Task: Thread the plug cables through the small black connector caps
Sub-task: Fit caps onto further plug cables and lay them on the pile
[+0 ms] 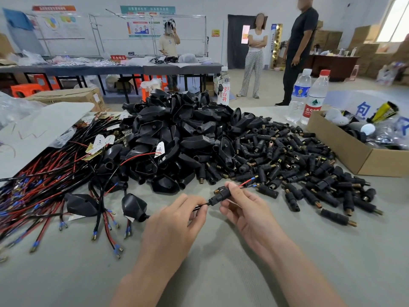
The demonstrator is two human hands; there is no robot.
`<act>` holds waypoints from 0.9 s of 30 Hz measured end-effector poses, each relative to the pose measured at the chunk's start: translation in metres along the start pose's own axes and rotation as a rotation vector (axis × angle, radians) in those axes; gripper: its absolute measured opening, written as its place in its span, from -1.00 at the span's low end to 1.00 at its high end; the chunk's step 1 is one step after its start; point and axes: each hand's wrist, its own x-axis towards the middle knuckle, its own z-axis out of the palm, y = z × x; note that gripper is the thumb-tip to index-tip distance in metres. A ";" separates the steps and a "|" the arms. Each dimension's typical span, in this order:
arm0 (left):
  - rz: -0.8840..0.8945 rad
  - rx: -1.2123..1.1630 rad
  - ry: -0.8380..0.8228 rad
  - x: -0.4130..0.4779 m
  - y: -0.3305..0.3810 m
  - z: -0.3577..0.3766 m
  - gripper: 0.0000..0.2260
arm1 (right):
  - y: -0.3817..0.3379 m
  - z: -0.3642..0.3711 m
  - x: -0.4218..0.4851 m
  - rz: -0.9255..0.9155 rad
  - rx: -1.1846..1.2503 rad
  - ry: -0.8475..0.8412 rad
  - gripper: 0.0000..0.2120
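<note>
Nearest, above the grey bench (pixel 221 262), the left hand (pixel 177 220) pinches a thin black sheathed cable (pixel 200 206) just behind a small black brass-tipped connector cap (pixel 221 196). The right hand (pixel 245 209) grips the cap with its fingers. Red and black leads (pixel 247 183) poke out past the thumb. Risk: the leads' terminals may snag in the bore if drawn crooked, and a hard push from the left could kink the cable. Beyond lie a loose heap of matching caps (pixel 298 162) and a mound of larger black plug housings (pixel 188 134). A clear bottle (pixel 224 89) is hand-lettered 京白开 in red. The red-capped bottle's label (pixel 313 108) starts 农夫. A far red sign (pixel 118 57) reads 不合格区.
</note>
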 end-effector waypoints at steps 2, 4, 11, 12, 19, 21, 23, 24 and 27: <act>-0.005 0.007 -0.006 0.000 0.000 0.001 -0.88 | 0.001 0.000 -0.001 -0.009 -0.032 -0.016 -0.75; -0.023 -0.017 -0.013 -0.001 0.000 0.002 -0.89 | 0.002 -0.001 -0.001 -0.017 -0.040 -0.019 -0.75; -0.116 -0.045 -0.034 0.000 -0.006 0.005 -0.96 | -0.003 -0.006 0.001 -0.084 0.007 0.074 -0.85; -0.116 -0.041 -0.041 0.000 -0.006 0.004 -0.95 | -0.003 -0.006 0.001 -0.084 0.000 0.073 -0.85; -0.104 -0.047 -0.003 0.001 -0.003 0.003 -0.96 | 0.001 0.003 -0.004 -0.087 -0.071 -0.004 -0.76; -0.127 -0.065 -0.030 0.002 -0.008 0.004 -0.96 | -0.001 0.001 -0.002 -0.102 -0.044 0.032 -0.84; -0.124 -0.063 -0.059 0.002 -0.010 0.005 -0.96 | -0.002 0.000 -0.001 -0.109 -0.022 0.057 -0.86; -0.119 -0.061 -0.060 0.001 -0.011 0.005 -0.95 | -0.003 0.000 -0.001 -0.111 -0.019 0.058 -0.87; -0.100 -0.053 -0.025 0.001 -0.010 0.003 -0.93 | -0.003 0.002 -0.003 -0.111 -0.021 0.031 -0.84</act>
